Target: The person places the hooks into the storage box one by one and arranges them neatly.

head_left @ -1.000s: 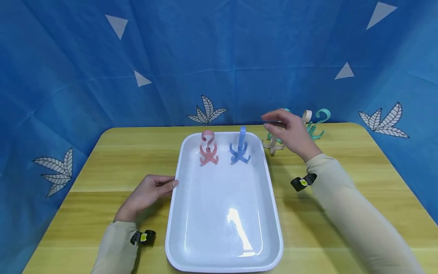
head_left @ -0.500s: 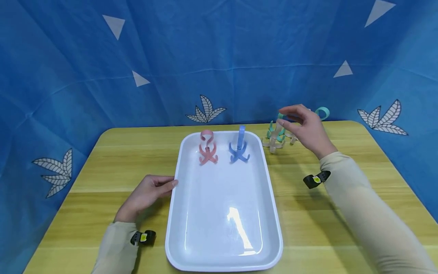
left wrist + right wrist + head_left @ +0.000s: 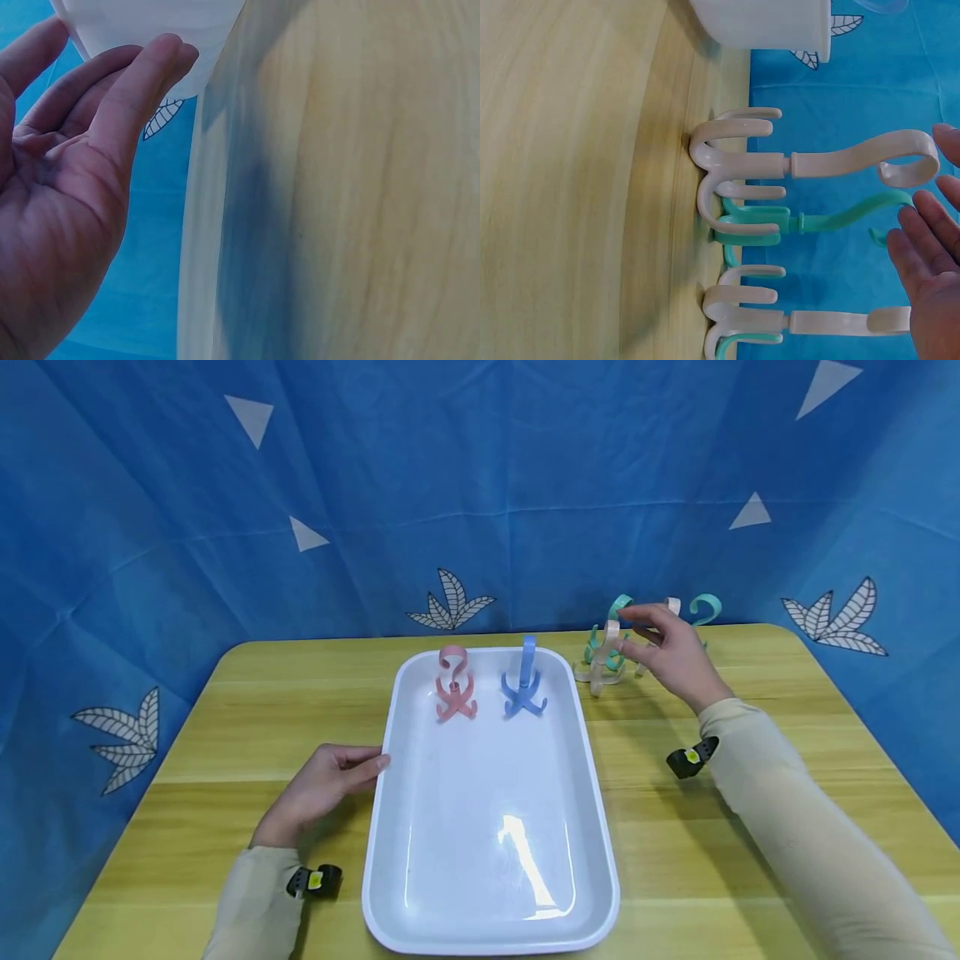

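Going by the head view, a beige hook point(image 3: 597, 672) is apparently being reached for, so the step looks like a pick-up that's not yet done. It's stood on the table point(image 3: 315, 706) just beside the white tray point(image 3: 487, 793), in which a pink hook point(image 3: 455, 700) and a blue hook point(image 3: 524, 697) are already placed. The right hand point(image 3: 677, 656) is held partway open near its curled top, and nothing seems gripped. The tray rim is held at its side by the left hand point(image 3: 318, 785).

In the left wrist view, the tray edge is met by the thumb and fingertips; how firmly can't be told.

In the right wrist view, the curl is seen just beside the spread fingers, and a green hook point(image 3: 840, 219) is partly covered by them; contact can't be made out. Next, a narrow pinch on the beige curl is probably called for, with the green one left undisturbed.
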The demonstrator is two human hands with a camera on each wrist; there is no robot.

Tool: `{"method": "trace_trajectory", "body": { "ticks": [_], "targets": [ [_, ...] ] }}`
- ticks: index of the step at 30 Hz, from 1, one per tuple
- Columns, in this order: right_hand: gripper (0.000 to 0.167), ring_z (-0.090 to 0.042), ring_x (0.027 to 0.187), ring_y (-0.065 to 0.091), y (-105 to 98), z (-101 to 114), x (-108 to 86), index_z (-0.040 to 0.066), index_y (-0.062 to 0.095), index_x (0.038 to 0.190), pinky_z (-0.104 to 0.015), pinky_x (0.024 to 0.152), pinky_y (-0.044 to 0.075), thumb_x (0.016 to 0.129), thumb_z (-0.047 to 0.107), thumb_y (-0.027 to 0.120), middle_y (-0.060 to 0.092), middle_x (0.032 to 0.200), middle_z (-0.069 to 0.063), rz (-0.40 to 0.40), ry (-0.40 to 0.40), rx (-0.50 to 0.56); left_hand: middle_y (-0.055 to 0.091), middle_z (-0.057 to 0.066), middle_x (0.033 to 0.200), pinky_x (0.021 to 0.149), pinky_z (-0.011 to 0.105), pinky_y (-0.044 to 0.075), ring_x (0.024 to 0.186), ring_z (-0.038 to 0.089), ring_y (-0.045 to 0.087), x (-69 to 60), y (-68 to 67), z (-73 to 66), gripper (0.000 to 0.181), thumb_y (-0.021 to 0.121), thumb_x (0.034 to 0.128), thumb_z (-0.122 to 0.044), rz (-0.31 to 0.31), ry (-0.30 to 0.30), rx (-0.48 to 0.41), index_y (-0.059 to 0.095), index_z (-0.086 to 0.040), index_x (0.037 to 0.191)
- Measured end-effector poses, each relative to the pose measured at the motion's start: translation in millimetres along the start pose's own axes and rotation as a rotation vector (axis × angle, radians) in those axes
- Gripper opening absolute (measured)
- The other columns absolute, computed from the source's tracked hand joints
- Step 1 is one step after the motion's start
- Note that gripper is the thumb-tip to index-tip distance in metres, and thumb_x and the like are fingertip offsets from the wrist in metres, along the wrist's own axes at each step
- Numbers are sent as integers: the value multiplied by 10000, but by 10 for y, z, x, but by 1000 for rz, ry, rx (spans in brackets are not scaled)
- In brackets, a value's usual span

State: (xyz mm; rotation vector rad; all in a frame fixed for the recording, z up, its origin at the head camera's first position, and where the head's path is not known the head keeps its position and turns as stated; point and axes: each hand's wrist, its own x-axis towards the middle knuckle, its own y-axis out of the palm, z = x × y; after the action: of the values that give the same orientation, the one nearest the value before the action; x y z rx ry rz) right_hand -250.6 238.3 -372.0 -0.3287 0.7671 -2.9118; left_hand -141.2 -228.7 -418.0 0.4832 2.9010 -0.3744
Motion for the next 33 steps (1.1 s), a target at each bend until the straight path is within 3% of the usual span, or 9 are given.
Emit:
{"method": "trace_trajectory", "body": {
  "ticks": [6,16,25,33],
  "targets": [
    [487,-307,1289,446,42,-34,31,33,523,1378,-413,1095,375,954,212,681,481,1365,-117,9,-36,-5,613,236,1249,870,351,556,1061,261,654,-4,-8,6,466,656,970,-247,-1,4,-10,593,96,1278],
    [490,-290,1254,480,59,-32,36,48,527,1376,-400,1054,424,952,238,682,488,1355,-95,21,-10,-4,623,242,1228,857,356,563,1026,263,671,-9,-8,13,461,646,977,-238,4,15,-27,587,105,1280],
    [427,-257,1207,527,84,-70,30,21,545,1344,-282,995,472,957,152,669,541,1287,-101,-3,-7,31,620,237,1237,868,356,557,1054,266,659,4,1,13,465,644,978,-248,10,13,-20,589,99,1281],
    [440,-246,1177,556,52,-31,-13,28,559,1331,-253,965,487,952,214,681,557,1268,-101,-9,11,26,627,224,1234,870,357,557,1049,270,662,4,7,19,478,646,975,-274,6,3,-7,595,88,1283]
  ]
}}
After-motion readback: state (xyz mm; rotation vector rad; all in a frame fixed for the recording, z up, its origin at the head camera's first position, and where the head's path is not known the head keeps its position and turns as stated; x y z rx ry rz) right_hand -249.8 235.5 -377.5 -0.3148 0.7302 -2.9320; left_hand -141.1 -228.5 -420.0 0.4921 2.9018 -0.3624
